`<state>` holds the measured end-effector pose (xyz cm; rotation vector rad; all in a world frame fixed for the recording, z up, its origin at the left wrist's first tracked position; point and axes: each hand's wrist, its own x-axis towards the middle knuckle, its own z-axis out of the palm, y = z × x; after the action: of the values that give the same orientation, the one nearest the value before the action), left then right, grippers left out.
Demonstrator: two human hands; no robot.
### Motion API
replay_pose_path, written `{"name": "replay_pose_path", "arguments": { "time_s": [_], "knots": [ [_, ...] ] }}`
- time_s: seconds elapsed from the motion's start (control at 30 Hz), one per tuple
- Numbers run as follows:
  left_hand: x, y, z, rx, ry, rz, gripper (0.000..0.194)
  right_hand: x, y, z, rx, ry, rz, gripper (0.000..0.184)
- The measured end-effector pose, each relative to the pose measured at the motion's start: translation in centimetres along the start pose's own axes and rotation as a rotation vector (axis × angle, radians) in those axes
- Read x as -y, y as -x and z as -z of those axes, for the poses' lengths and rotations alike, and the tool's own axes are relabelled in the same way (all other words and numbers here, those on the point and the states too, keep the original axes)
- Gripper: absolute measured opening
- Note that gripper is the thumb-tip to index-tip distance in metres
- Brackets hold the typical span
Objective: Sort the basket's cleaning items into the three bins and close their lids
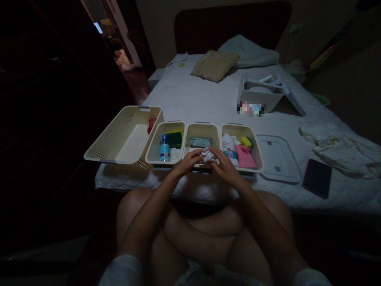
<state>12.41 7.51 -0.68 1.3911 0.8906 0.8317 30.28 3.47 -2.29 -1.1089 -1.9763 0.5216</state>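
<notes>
Between both hands, over the front of the middle cream bin [216, 137], is a crumpled white cloth [207, 155]. My left hand [190, 160] grips it from the left, and my right hand [223, 163] has curled fingers on its right side. A folded grey-green cloth [201, 142] lies in the middle bin behind the hands. The left bin [152, 149] holds a blue bottle [164, 148], a dark green pad [174, 139] and something white. In the right bin [259, 157] are a white bottle [228, 145], a pink cloth [245, 156] and a yellow sponge [246, 142].
A larger perforated basket [119, 137] with a red item [151, 124] stands at left. Right of the bins lie a clear lid [279, 159], a dark tablet-like slab [317, 178] and rumpled fabric [345, 157]. Farther back are a white box [258, 95] and a cushion [214, 65].
</notes>
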Motion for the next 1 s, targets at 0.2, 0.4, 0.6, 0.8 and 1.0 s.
{"name": "replay_pose_path", "arguments": {
  "time_s": [0.2, 0.4, 0.6, 0.8, 1.0],
  "knots": [
    [0.3, 0.0, 0.7, 0.026, 0.049, 0.002, 0.033, 0.0, 0.1, -0.1, -0.011, 0.003, -0.020, 0.061],
    [-0.1, 0.2, 0.4, 0.015, 0.009, -0.047, 0.029, 0.2, 0.0, -0.2, -0.021, -0.040, -0.023, 0.050],
    [0.3, 0.3, -0.2, -0.039, 0.257, 0.072, 0.054, 0.0, -0.5, -0.3, -0.182, -0.178, -0.207, 0.025],
    [0.9, -0.1, -0.5, -0.003, 0.233, 0.046, 0.054, -0.3, -0.8, -0.8, -0.304, -0.536, -0.460, 0.035],
    [0.7, -0.1, -0.7, -0.027, 0.222, 0.070, 0.045, -0.1, -0.9, -1.0, -0.261, -0.604, -0.522, 0.040]
  ]
}}
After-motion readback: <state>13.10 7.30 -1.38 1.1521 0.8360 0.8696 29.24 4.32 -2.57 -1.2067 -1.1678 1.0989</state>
